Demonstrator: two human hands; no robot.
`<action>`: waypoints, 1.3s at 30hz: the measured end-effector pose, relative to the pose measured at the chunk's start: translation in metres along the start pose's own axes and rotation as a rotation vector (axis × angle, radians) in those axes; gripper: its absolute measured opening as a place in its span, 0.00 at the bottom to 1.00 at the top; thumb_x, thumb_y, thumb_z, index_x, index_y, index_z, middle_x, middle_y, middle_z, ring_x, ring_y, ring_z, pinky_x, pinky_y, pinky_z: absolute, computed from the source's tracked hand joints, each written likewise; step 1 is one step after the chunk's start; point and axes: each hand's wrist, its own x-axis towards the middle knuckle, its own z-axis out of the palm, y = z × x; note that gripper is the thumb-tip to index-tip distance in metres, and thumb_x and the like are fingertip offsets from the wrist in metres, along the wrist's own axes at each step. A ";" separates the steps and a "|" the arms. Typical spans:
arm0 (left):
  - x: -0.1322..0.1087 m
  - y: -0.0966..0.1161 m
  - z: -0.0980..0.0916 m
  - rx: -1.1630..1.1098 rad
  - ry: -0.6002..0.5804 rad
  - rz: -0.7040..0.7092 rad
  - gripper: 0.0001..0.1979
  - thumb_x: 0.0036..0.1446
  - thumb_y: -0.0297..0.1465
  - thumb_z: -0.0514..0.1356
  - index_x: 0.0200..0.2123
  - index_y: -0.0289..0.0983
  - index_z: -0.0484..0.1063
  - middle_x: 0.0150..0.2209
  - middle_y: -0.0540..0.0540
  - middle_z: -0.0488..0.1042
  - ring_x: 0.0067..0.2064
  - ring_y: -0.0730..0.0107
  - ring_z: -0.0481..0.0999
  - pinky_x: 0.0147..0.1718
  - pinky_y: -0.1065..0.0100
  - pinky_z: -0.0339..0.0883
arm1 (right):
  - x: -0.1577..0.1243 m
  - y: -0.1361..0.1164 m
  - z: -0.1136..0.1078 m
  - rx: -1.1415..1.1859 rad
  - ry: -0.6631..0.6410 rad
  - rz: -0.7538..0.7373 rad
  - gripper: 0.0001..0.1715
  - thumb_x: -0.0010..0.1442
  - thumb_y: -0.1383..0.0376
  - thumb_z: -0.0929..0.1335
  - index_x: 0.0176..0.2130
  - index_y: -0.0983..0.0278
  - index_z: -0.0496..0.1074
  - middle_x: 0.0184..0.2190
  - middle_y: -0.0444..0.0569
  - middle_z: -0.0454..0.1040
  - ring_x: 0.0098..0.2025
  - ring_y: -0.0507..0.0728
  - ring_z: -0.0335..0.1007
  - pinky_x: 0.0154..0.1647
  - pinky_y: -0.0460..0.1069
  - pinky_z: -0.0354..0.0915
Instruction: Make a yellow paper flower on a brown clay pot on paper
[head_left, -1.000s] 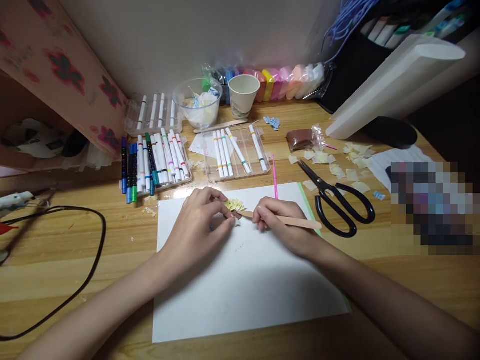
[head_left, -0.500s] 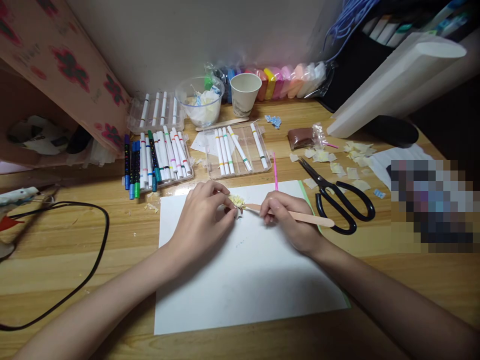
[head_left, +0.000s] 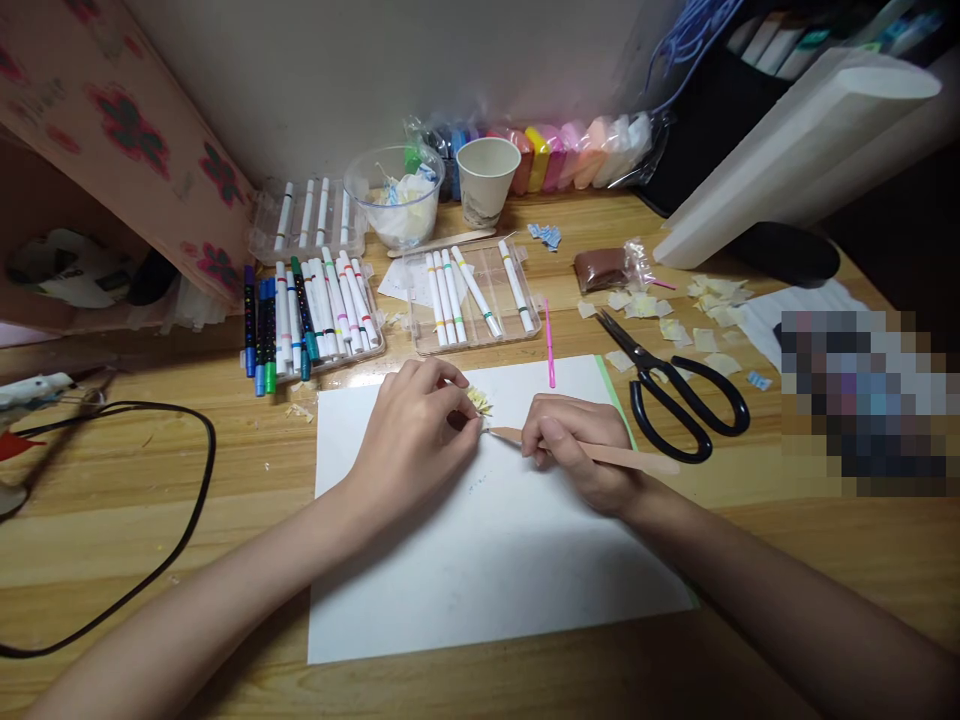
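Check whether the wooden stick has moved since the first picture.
Yes, to the right: the wooden stick, held in the right hand, now has its outer end closer to the handles of the scissors, which lie in place.

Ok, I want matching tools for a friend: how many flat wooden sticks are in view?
2: one stick in the right hand, the other stick lying in front of the clear bowl and paper cup. More could be hidden.
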 end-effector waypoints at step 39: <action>0.005 -0.044 0.006 -0.224 0.190 -0.224 0.10 0.60 0.27 0.49 0.30 0.37 0.68 0.35 0.49 0.74 0.37 0.69 0.70 0.37 0.66 0.62 | 0.003 0.001 0.007 0.043 0.034 0.231 0.20 0.66 0.59 0.57 0.27 0.64 0.66 0.21 0.42 0.67 0.24 0.49 0.65 0.28 0.46 0.60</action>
